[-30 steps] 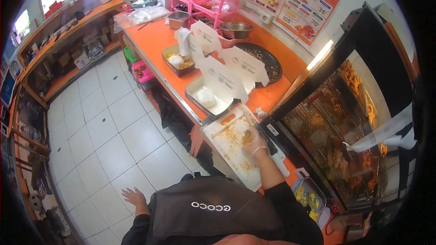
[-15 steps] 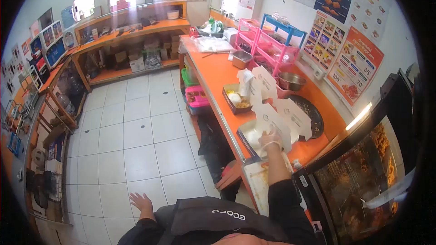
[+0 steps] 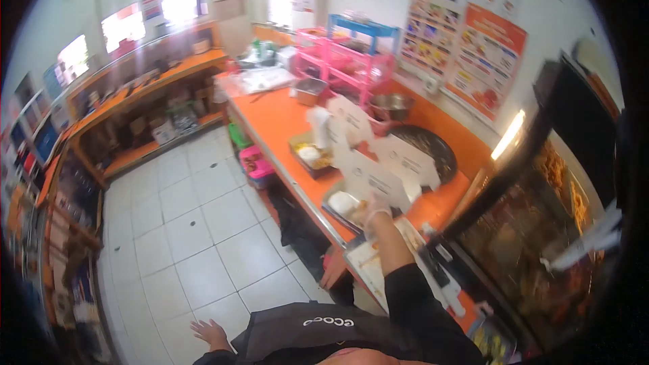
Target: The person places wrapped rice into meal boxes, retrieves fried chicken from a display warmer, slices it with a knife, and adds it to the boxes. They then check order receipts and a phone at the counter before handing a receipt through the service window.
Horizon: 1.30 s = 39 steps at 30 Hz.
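1. Head view: from my remote seat I had the right hand (image 3: pixel 376 215) over the nearest takeaway box (image 3: pixel 336 217), its fingers down by the contents.
2. That hand's grip was blurred and partly hidden, so I could not tell how far it had closed or whether it held any food.
3. My left hand (image 3: pixel 211 334) hung out over the tiled floor (image 3: pixel 209 257), its grip spread wide with nothing in it.
4. The nearest box sat at the edge of the orange table (image 3: pixel 270 115), its white lid (image 3: pixel 378 182) raised; a mound of rice (image 3: pixel 343 201) filled one end, with brown food (image 3: pixel 359 212) beside it.
5. Behind it I saw a second box (image 3: pixel 303 164) holding rice and yellow and brown food.
6. Just in front of the nearest box lay a cutting board (image 3: pixel 365 263), partly covered by my right forearm, with a white-handled knife (image 3: pixel 454 299) along its right side.
7. A black round tray (image 3: pixel 446 159) stood beyond the boxes, near the glass-fronted cabinet (image 3: pixel 534 209).
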Available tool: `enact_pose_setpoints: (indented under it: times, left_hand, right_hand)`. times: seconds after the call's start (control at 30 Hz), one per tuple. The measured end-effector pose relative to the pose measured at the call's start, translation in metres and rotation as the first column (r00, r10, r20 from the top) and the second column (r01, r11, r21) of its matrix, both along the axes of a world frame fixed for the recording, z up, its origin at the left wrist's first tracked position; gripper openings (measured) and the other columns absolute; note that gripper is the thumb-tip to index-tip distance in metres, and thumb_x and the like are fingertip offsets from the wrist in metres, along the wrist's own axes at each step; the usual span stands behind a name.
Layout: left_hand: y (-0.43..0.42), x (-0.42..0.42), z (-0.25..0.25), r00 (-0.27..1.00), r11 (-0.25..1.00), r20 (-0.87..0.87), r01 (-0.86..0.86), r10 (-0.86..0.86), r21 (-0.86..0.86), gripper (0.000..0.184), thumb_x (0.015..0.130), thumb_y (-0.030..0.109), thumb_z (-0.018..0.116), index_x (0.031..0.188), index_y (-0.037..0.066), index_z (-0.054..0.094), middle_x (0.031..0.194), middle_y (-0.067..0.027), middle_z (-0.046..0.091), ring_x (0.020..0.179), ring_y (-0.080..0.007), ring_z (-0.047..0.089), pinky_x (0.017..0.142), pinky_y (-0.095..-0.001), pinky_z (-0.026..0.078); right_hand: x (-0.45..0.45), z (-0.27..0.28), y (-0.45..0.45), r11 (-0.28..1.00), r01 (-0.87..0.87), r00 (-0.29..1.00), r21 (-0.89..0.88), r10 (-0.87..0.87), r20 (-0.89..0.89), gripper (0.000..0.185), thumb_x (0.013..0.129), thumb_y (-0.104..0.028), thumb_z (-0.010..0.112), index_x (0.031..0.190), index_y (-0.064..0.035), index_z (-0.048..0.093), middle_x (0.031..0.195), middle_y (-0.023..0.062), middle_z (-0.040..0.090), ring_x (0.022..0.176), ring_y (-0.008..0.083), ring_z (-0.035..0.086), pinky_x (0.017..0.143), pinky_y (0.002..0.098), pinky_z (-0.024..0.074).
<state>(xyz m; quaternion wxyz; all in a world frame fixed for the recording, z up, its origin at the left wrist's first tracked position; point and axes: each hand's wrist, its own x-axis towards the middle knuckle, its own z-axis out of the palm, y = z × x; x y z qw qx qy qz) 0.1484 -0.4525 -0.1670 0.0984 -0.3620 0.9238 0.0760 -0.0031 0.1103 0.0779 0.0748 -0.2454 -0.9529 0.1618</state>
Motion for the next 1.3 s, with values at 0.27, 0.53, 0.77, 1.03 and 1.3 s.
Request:
enact_pose_setpoints:
  times: [0.27,0.53,0.77,1.03,1.3]
  left_hand:
    - [0.021,-0.087,-0.073,0.912,0.904,0.015,0.409,-0.410,-0.126,0.059,0.092,0.044,0.038,0.131,0.000,0.043,0.149,-0.0192,0.013,0.138,-0.0352,0.012,0.105,-0.0582,0.017]
    - [0.193,-0.121,-0.080,0.663,0.666,-0.125,0.745,-0.738,0.014,0.061,0.090,0.051,0.034,0.126,0.005,0.049,0.145,-0.0143,0.030,0.135,-0.0334,0.021,0.105,-0.0554,0.020]
    - [0.366,-0.065,-0.032,0.783,0.204,-0.263,0.440,-0.563,0.874,0.065,0.089,0.053,0.029,0.128,0.004,0.047,0.145,-0.0141,0.030,0.134,-0.0332,0.023,0.105,-0.0547,0.020]
    - [0.459,-0.004,-0.011,0.911,-0.054,0.108,-0.141,-0.397,0.989,0.070,0.089,0.056,0.024,0.130,0.003,0.045,0.145,-0.0139,0.030,0.133,-0.0330,0.024,0.106,-0.0539,0.020]
    - [0.429,0.009,-0.016,0.959,-0.129,0.207,-0.234,-0.194,0.964,0.075,0.089,0.059,0.019,0.131,0.002,0.042,0.145,-0.0137,0.030,0.133,-0.0329,0.026,0.106,-0.0531,0.021]
  right_hand:
    - [0.131,0.024,0.033,0.966,0.018,0.742,-0.258,-0.186,-0.645,0.012,0.076,-0.015,0.060,0.080,-0.0037,0.065,0.082,0.0118,0.066,0.076,0.0275,0.064,0.069,0.0353,0.0501]
    - [0.388,0.116,0.055,0.901,0.400,0.499,0.166,-0.063,-0.864,0.018,0.085,-0.019,0.055,0.088,-0.0059,0.066,0.084,0.0124,0.066,0.079,0.0288,0.063,0.070,0.0378,0.0499]
    - [0.607,0.161,0.147,0.668,0.707,-0.177,-0.232,-0.151,-0.973,0.013,0.081,-0.013,0.061,0.077,-0.0006,0.064,0.086,0.0146,0.067,0.071,0.0217,0.064,0.067,0.0329,0.0499]
    - [0.668,0.312,0.193,0.172,0.976,0.219,0.135,-0.809,-0.546,0.024,0.088,-0.021,0.052,0.102,-0.0044,0.063,0.110,0.0133,0.061,0.097,0.0247,0.061,0.079,0.0322,0.0528]
    - [0.636,0.328,0.393,0.586,0.684,0.675,0.434,-0.734,-0.074,0.058,0.089,-0.042,0.045,0.140,-0.0157,0.032,0.144,0.0125,0.031,0.129,0.0231,0.036,0.109,0.0414,0.0220]
